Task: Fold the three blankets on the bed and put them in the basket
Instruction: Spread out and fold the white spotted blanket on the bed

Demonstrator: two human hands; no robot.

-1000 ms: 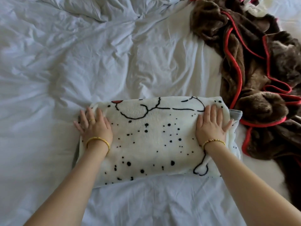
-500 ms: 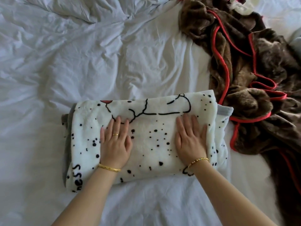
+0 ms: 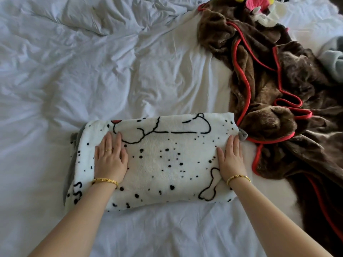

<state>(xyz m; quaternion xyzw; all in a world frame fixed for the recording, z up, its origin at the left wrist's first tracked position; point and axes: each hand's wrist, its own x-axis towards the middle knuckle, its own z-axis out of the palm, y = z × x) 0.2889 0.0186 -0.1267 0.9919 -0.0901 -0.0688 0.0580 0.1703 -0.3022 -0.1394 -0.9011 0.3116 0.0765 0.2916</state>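
On the folded white blanket the only writing is a few black letters at its near left corner, seemingly "SS" stacked twice, too partial to read as a word; the rest of the print is black spots, a red patch, black outline drawing and a bone shape near the right end. The blanket lies on the white bed sheet, its long axis running left to right across the view, with a grey underside showing at both ends. Just beside its right end, touching or nearly so, a crumpled brown blanket with red piping sprawls up the right side of the bed. Beyond that sits a pink and yellow plush item, and a grey fabric shows at the right edge. The left hand, wearing a ring and a gold bracelet, presses flat on the left part of the white blanket, fingers straight and together, released. The right hand, with a beaded gold bracelet, presses flat at the right end, fingers likewise straight, grasping nothing.
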